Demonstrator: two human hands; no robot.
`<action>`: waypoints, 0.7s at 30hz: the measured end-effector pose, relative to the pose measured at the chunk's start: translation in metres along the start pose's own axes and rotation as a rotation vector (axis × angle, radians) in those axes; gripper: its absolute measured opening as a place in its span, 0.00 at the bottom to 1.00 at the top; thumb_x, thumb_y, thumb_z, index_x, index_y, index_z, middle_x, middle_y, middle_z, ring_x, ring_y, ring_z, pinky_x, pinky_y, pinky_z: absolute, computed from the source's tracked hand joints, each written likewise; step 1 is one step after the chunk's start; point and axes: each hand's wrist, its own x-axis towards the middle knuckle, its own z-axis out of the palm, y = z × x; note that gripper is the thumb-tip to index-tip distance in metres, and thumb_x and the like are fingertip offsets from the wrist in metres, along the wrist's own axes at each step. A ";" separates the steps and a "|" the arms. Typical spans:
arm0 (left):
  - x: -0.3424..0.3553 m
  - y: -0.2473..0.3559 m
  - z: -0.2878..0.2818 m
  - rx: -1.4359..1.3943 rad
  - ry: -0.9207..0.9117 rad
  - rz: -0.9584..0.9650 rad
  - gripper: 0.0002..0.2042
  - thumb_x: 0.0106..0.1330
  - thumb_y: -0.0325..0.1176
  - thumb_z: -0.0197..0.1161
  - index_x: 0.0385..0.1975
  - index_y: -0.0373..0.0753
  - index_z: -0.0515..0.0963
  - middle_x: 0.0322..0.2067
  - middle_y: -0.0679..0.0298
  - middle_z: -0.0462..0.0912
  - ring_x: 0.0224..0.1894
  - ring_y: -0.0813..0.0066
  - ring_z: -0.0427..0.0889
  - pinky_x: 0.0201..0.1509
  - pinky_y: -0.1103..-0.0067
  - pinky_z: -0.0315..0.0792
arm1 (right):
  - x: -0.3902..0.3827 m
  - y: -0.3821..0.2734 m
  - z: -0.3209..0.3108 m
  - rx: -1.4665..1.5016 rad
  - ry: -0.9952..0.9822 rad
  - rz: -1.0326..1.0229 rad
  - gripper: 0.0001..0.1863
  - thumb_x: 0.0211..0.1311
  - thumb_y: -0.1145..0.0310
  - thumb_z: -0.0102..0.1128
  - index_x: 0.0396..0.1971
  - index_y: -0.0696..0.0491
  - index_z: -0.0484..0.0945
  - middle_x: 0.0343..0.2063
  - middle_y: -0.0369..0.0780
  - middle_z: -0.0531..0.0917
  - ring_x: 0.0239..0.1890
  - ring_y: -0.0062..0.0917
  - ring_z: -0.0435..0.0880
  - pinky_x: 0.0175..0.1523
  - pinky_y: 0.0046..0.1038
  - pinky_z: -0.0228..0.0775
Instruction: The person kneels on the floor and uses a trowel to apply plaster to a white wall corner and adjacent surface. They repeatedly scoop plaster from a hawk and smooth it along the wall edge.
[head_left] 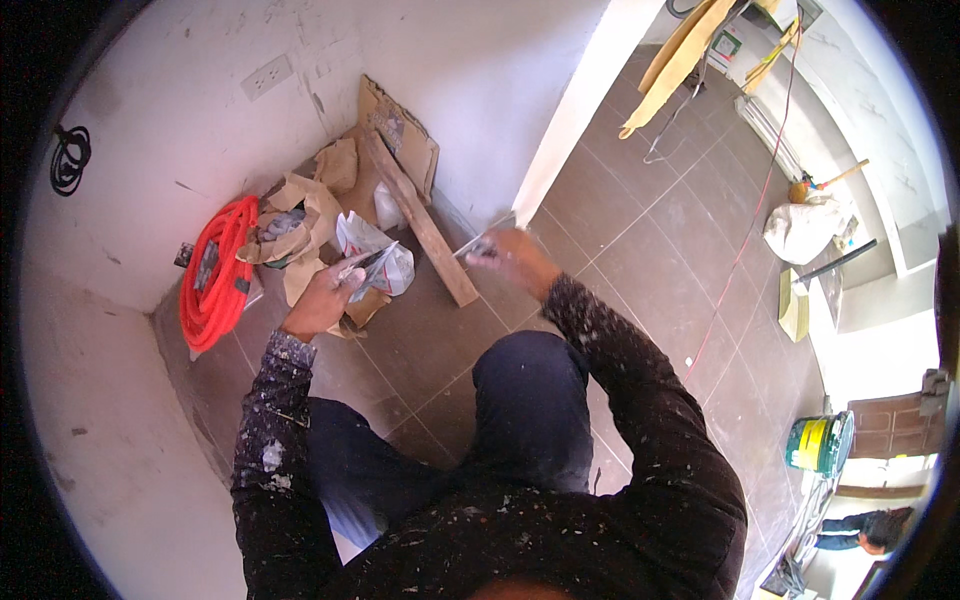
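My left hand (325, 298) is closed on a flat-bladed tool (358, 259), its thin grey edge pointing toward a white plastic bag (397, 272) on the floor. Off to the right, my right hand (518, 257) is closed round a slim putty knife (466, 246), held near the foot of the wall end (515, 213). Fingers cover most of both handles. Between the two hands a long wooden plank (422, 222) slants from the wall down to the floor. Pale spatters mark both dark sleeves.
A coiled orange hose (218, 275) lies by the left wall, beside torn brown paper (305, 225). Cardboard (408, 135) leans behind the plank. At right stand a green bucket (820, 445), a dustpan (793, 305) and a white sack (800, 232). A thin red cord (745, 245) crosses the tiles.
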 end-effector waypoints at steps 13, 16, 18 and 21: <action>0.000 -0.002 0.002 -0.019 -0.007 -0.042 0.21 0.76 0.40 0.53 0.60 0.31 0.72 0.48 0.57 0.82 0.50 0.73 0.77 0.59 0.77 0.69 | -0.031 0.126 0.009 0.725 0.203 0.353 0.11 0.59 0.71 0.64 0.39 0.58 0.76 0.35 0.41 0.83 0.35 0.31 0.85 0.42 0.32 0.82; -0.002 0.002 -0.001 0.051 0.021 -0.030 0.20 0.76 0.39 0.52 0.59 0.31 0.72 0.50 0.54 0.82 0.51 0.71 0.78 0.60 0.75 0.69 | -0.017 0.104 -0.020 0.176 0.206 0.075 0.08 0.62 0.71 0.60 0.39 0.57 0.75 0.38 0.42 0.82 0.36 0.32 0.85 0.41 0.35 0.82; 0.000 0.002 0.002 -0.026 0.012 -0.030 0.20 0.76 0.39 0.52 0.60 0.31 0.72 0.50 0.54 0.82 0.52 0.71 0.78 0.60 0.76 0.68 | 0.004 0.079 -0.050 0.706 0.293 0.230 0.09 0.58 0.73 0.67 0.35 0.57 0.76 0.36 0.41 0.81 0.36 0.31 0.85 0.39 0.34 0.82; 0.005 -0.003 0.007 -0.078 -0.030 -0.016 0.22 0.75 0.42 0.54 0.60 0.31 0.72 0.50 0.56 0.81 0.51 0.72 0.77 0.59 0.76 0.69 | 0.027 0.035 -0.120 1.294 0.404 0.719 0.04 0.66 0.72 0.54 0.36 0.55 0.73 0.36 0.42 0.80 0.31 0.30 0.85 0.34 0.33 0.82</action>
